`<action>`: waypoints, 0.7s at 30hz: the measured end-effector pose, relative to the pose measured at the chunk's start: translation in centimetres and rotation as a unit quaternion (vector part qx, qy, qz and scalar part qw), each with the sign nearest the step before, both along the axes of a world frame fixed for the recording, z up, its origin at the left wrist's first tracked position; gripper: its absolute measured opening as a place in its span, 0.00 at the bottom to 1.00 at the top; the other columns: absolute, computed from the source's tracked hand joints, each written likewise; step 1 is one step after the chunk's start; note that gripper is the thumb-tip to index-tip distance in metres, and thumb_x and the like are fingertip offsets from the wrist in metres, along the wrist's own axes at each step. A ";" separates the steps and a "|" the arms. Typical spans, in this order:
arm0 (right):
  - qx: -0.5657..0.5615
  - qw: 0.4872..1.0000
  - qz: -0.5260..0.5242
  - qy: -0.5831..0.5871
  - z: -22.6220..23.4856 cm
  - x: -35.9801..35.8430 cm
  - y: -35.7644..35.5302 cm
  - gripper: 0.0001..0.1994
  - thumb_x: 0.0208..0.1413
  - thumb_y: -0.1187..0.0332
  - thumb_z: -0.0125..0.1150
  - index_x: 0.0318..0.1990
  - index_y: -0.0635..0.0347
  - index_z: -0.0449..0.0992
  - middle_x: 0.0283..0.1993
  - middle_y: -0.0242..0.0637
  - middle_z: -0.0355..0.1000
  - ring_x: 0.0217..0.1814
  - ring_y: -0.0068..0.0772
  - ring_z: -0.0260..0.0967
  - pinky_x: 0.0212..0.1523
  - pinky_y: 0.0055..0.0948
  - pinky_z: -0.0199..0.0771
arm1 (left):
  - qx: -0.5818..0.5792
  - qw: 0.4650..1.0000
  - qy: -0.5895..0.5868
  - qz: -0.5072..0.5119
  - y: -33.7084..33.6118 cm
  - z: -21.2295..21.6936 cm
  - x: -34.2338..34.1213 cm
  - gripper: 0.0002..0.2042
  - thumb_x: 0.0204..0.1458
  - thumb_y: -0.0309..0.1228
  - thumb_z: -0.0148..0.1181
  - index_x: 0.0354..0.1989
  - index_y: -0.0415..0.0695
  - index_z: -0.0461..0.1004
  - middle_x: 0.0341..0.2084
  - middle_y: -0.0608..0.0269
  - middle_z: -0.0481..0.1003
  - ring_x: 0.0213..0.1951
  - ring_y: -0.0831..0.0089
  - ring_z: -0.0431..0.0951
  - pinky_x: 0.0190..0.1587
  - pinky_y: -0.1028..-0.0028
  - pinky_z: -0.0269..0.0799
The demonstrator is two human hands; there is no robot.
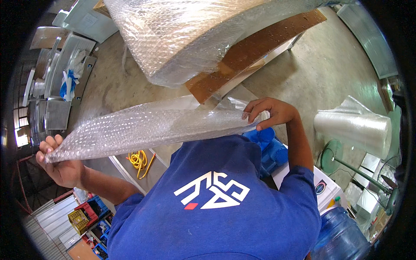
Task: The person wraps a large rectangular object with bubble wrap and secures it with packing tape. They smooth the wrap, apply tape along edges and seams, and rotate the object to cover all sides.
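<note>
A folded sheet of clear bubble wrap (147, 128) is stretched flat between my two hands, just above my chest. My left hand (60, 162) pinches its left end with fingers curled over the edge. At the other end my right hand (269, 112) grips the right corner. In front of me a large object wrapped in bubble wrap (186, 34) lies on a brown board (260, 43) across a metal-framed table. I wear a blue shirt that fills the lower middle of the view.
A big roll of bubble wrap (353, 128) stands on the concrete floor at right. A blue water jug (340, 236) is at lower right, a blue machine (271, 147) under my right arm. A yellow coiled cord (139, 159) lies on the floor. Metal panels (60, 73) stand at left, coloured crates (84, 216) at lower left.
</note>
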State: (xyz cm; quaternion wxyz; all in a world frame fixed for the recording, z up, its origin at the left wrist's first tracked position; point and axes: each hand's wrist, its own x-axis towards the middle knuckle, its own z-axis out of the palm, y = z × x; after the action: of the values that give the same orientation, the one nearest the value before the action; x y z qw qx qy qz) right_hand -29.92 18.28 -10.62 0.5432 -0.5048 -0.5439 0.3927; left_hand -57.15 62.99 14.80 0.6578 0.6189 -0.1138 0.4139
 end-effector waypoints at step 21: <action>-0.137 0.845 -0.516 0.034 0.2 -1.8 -2.3 0.06 0.53 0.74 0.69 0.32 0.63 0.76 0.31 0.29 0.72 0.37 0.22 0.68 0.44 0.23 0.69 | 0.051 0.932 0.127 0.337 -1.4 -4.9 2.0 0.07 0.63 0.28 0.58 0.44 0.38 0.77 0.35 0.70 0.75 0.35 0.85 0.70 0.38 0.84 0.64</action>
State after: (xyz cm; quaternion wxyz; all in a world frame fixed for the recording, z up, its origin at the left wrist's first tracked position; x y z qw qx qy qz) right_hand -31.76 15.98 -10.42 0.6107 -0.7685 -0.1270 0.1428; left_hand -55.20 61.62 9.94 0.4561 0.7013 0.1649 0.5224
